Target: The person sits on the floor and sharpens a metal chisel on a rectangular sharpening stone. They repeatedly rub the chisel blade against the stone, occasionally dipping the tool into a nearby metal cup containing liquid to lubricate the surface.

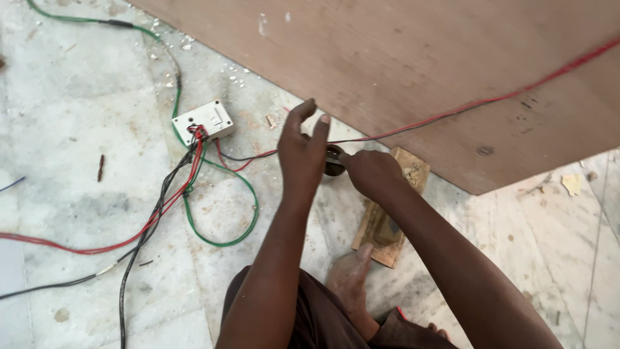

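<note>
My left hand (301, 155) is raised over the floor with its fingers spread, right beside a small round dark-rimmed container (333, 161). My right hand (370, 172) is closed at that container's right side, fingers pinched at its rim; what it pinches is hidden. A red and black wire pair (452, 114) runs from near the hands across a large brown plywood sheet (420, 58). Under my right wrist lies a small scrap of wooden board (381, 239).
A white switch box (204, 121) sits on the marble floor to the left, with green, red and black wires (187, 194) looping from it. My bare foot (349, 278) rests by the wood scrap. Chips and dust are scattered on the floor.
</note>
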